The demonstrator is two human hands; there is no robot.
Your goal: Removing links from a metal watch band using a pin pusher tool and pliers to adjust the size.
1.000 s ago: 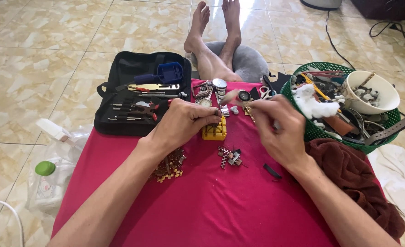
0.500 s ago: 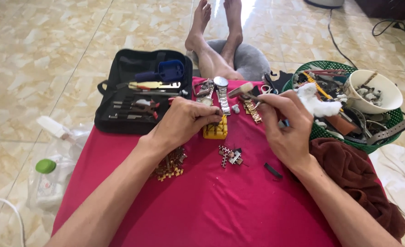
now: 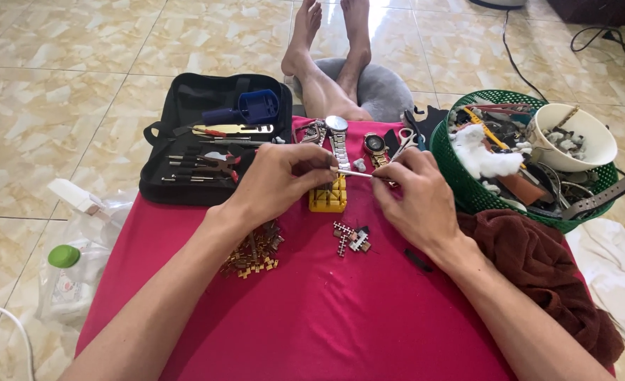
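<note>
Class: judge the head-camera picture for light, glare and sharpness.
Head view: even daylight, with bright glare on the glossy floor tiles; left hand, right hand and red cloth are sharp, casting soft shadows; edges bend slightly from the wide lens.

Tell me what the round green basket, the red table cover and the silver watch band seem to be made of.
Round green basket: likely plastic, moulded lattice wall, slight sheen.
Red table cover: cloth, matte, softly creased.
Silver watch band: probably polished metal, bright glints on its links.
</note>
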